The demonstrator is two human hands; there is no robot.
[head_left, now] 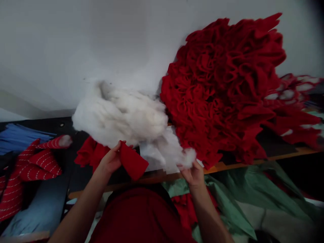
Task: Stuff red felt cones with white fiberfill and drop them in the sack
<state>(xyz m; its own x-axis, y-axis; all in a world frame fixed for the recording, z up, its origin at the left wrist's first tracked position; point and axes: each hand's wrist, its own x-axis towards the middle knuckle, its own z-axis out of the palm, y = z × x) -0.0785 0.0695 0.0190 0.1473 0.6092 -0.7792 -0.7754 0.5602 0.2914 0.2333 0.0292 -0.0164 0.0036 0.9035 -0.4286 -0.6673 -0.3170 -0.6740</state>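
Note:
My left hand (112,161) grips a small red fabric piece (134,161) by its upper left end, over the table's front edge. To its right, my right hand (193,173) pinches a tuft of white stuffing (189,157), with loose fibres trailing to the left. Behind both hands lies a large fluffy heap of white stuffing (121,116). A tall pile of red fabric pieces (220,87) rises on the right, close behind my right hand. Under the trailing fibres are white sheets (150,155).
Red striped stuffed pieces (37,163) and blue strips (20,133) lie at the left. More red cloth (91,153) sits beside my left hand. Green sheeting (235,192) hangs below the wooden table edge (286,154). A pale wall (101,40) stands behind.

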